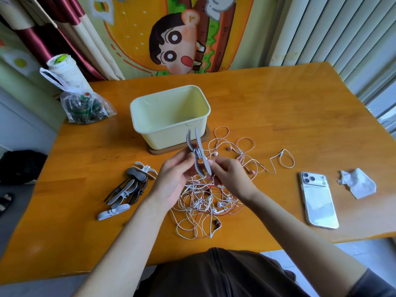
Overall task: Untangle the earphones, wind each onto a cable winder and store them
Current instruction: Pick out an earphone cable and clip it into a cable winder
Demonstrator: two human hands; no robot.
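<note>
A person's left hand [177, 176] and right hand [232, 179] hold a grey winder [199, 142] upright above a tangle of earphones [205, 202] on a wooden table [278, 108]. The left hand, palm turned inward, grips the winder near its waist with curled fingers and thumb. The right hand's curled fingertips pinch the winder's lower tip; whether they also hold cord cannot be told. A few turns of white cord [199, 154] sit round the winder's middle. The white, pink and red earphones lie heaped directly below the hands and spread toward the right. A pale yellow box [162, 133] stands open just behind the tangle. Spare winders [128, 187] lie left of the hands; a phone [319, 200] and crumpled tissue [357, 183] lie to the right.
</note>
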